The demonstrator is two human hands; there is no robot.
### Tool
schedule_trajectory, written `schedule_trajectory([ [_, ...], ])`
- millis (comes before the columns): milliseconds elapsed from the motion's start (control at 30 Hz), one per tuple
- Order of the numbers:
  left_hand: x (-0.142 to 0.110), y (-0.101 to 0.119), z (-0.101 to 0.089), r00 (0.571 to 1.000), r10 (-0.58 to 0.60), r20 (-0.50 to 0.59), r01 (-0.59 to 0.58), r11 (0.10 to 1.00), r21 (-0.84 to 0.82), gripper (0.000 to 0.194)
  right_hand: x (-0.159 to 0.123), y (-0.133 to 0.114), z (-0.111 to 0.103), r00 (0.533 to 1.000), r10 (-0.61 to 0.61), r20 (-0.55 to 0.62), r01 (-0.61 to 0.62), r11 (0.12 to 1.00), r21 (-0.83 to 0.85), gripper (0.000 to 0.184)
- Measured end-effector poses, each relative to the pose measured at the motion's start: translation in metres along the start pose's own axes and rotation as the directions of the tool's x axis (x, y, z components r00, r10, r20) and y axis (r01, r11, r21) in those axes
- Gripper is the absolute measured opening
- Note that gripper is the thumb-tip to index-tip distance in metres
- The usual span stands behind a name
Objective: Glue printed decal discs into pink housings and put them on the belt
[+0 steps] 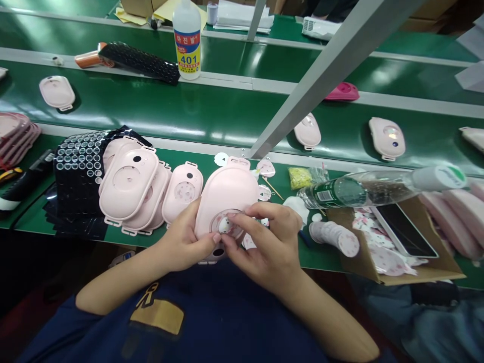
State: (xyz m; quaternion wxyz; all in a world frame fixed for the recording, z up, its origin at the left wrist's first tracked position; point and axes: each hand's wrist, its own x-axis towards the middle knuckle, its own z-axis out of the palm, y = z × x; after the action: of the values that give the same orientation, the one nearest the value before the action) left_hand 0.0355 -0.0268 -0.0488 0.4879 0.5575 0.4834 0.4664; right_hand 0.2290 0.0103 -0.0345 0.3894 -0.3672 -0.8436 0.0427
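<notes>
A pale pink plastic cover (230, 189) with a round recess is held in front of my chest. My left hand (191, 237) grips its left side, thumb on the front by the recess. With thumb and fingertips, my right hand (264, 242) pinches a small white figure (224, 225) seated in the recess. Part of that figure is hidden by my fingers. Left of the hands lie another pink cover (184, 191) and a stack of pink covers (130, 184) resting against black bubble wrap (77, 171).
A clear plastic bottle (363, 189) lies across the right side, above a cardboard box (363, 262) holding printed pieces and a phone (406, 229). Round discs (335, 238) lie beside it. A slanted metal post (321, 75) rises ahead. More pink covers (57, 93) sit on the green belt (151, 108).
</notes>
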Motion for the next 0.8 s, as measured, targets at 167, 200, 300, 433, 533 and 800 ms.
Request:
schedule_trajectory([
  [167,-0.001,0.003,0.000,1.000,-0.003,-0.003,0.003,1.000,0.020,0.043,0.000,-0.001,0.001,1.000,-0.004,-0.012,0.005,1.000,0.008,0.019],
  [200,-0.001,0.003,0.000,1.000,-0.003,-0.003,0.003,1.000,0.025,0.043,0.000,-0.001,0.002,1.000,-0.005,-0.017,0.005,1.000,0.010,0.019],
  [300,-0.001,0.004,0.001,1.000,0.001,0.007,-0.001,1.000,0.020,0.042,-0.001,-0.001,0.004,0.999,-0.006,-0.034,0.007,1.000,0.016,0.018],
  [433,0.001,0.004,0.002,1.000,-0.002,0.000,0.002,1.000,0.018,0.041,0.001,-0.001,0.005,0.999,-0.023,-0.043,0.024,0.999,0.027,0.016],
  [533,0.001,0.004,0.002,0.999,-0.041,-0.029,0.042,0.999,0.031,0.040,0.002,-0.001,0.006,0.998,-0.018,-0.056,0.021,0.999,0.048,0.017],
  [800,-0.010,-0.006,-0.008,0.963,-0.242,-0.121,0.241,0.970,-0.018,0.049,0.000,0.002,0.004,0.990,-0.130,-0.060,0.136,0.985,0.105,0.016],
])
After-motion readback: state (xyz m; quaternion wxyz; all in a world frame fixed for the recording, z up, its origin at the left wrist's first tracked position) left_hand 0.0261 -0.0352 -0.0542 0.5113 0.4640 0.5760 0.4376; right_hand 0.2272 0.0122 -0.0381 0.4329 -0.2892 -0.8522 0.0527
